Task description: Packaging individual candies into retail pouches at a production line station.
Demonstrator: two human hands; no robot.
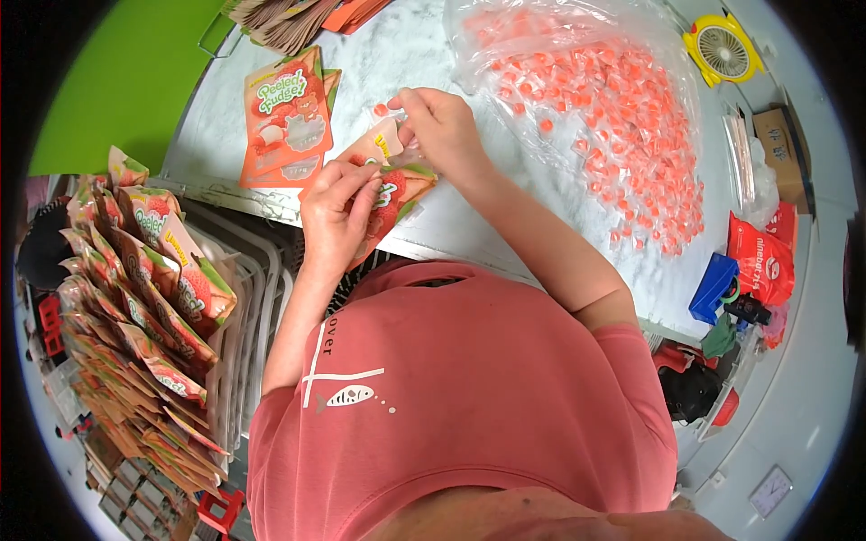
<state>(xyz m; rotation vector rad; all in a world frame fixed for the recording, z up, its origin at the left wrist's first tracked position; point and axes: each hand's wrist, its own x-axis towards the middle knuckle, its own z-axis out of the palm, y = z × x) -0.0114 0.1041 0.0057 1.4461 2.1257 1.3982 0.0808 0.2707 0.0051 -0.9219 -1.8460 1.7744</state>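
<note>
White worktable [397, 54], main surface. Left of it, a tightly packed, leaning row of filled candy pouches [153, 298] by a translucent crate [248, 316]; the uppermost ones tilt, so a knock from the left elbow could send some sliding.

Right side of table: big heap of wrapped orange-red candies [622, 135] with a clear plastic bag [465, 32] around its far part. Nearest candies seem to lie past the plastic; a sweep of the right forearm could scatter them, maybe over the table edge.

Flat pouches [287, 113] overlap just beyond the left hand; a bump could fan them out.

Red strawberry-print pouch [388, 203] is between the hands, tilted, at the near table edge. Left hand [338, 207] pinches it, thumb against fingers. Right hand [442, 131] is curled at its upper end; can't tell if it grips pouch, candy or nothing. Main risk: pouch slips or creases if the left pinch loosens while the right tugs; if its mouth is open (can't see), contents could spill.

Single wrapped candy [381, 109] by the right fingertips, held or lying unclear; could get flicked away.
</note>
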